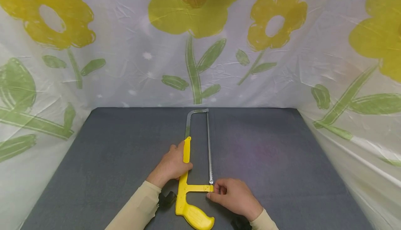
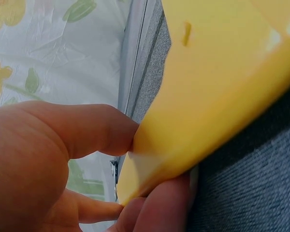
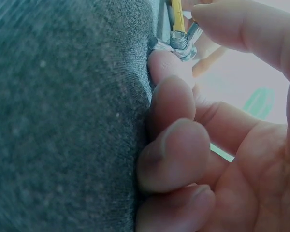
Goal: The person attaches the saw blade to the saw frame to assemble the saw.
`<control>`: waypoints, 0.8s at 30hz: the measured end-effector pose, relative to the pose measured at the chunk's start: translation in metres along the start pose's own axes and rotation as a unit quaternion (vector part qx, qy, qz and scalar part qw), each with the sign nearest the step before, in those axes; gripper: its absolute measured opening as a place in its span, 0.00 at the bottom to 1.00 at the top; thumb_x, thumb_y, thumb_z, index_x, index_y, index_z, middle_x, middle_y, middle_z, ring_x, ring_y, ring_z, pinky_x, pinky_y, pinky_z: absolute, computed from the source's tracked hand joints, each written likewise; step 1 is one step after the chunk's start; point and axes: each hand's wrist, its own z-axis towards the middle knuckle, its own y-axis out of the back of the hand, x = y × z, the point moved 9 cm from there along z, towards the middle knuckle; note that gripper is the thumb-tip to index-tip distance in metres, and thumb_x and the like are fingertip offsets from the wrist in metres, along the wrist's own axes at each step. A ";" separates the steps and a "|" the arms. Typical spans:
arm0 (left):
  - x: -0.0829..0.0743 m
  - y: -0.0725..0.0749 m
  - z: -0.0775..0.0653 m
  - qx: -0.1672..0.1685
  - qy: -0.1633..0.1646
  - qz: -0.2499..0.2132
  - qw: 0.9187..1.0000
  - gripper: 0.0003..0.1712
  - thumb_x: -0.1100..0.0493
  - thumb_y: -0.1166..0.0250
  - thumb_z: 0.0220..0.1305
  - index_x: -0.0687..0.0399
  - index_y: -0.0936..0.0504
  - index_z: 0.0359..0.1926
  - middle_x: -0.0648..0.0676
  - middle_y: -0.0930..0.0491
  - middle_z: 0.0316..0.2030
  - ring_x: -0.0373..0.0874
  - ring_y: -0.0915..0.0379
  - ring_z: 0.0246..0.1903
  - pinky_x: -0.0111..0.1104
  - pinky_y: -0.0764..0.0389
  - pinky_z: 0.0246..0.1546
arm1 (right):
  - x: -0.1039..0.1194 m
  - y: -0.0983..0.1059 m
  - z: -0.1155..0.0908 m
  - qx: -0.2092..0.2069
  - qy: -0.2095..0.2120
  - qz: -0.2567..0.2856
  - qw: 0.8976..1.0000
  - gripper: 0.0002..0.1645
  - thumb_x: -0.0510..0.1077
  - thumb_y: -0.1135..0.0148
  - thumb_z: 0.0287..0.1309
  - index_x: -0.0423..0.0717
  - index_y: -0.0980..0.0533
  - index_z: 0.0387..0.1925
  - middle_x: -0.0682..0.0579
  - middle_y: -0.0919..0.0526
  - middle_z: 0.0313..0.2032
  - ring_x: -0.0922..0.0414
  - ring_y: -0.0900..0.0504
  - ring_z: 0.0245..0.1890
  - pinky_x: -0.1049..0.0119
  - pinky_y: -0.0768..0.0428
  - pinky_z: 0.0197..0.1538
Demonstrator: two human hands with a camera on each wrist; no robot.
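A hacksaw [image 1: 181,197] with a yellow body lies lengthwise on the dark table, its yellow handle [image 1: 198,217] toward me. The silver front frame [image 1: 188,123] bends across at the far end, and the thin blade [image 1: 209,146] runs down the right side. My left hand [image 1: 172,162] grips the yellow spine, thumb on one face and fingers around the other. At the blade's near end, my right hand [image 1: 233,195] pinches a metal wing nut [image 3: 180,46] between thumb and index finger. The other right fingers are curled close against the cloth in the right wrist view.
Dark grey cloth covers the table [image 1: 119,139]. White curtains [image 1: 125,31] printed with yellow flowers hang along the back and both sides. Black wrist-worn devices [image 1: 167,199] sit under both wrists, the left one near the hacksaw's body.
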 end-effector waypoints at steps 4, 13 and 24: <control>0.000 0.000 0.000 -0.002 0.001 0.002 1.000 0.57 0.58 0.26 0.62 0.58 0.46 0.86 0.67 0.30 0.54 0.49 0.23 0.28 0.35 0.17 0.22 | 0.000 0.000 0.000 0.002 0.004 0.002 1.000 0.18 0.63 0.25 0.60 0.64 0.23 0.22 0.66 0.31 0.17 0.67 0.35 0.17 0.69 0.41 0.23; 0.001 -0.002 0.001 -0.009 0.003 0.003 1.000 0.57 0.57 0.26 0.62 0.58 0.46 0.86 0.66 0.30 0.52 0.49 0.23 0.28 0.32 0.17 0.21 | 0.001 0.000 0.000 0.006 0.011 0.007 1.000 0.16 0.61 0.25 0.60 0.65 0.22 0.23 0.66 0.30 0.17 0.67 0.35 0.17 0.70 0.40 0.23; 0.000 -0.002 0.000 -0.005 0.003 0.002 1.000 0.57 0.57 0.27 0.62 0.58 0.46 0.86 0.67 0.31 0.54 0.49 0.23 0.27 0.33 0.17 0.21 | -0.001 0.001 0.000 0.007 0.014 0.014 1.000 0.15 0.60 0.26 0.61 0.65 0.22 0.24 0.66 0.29 0.18 0.67 0.35 0.17 0.69 0.39 0.23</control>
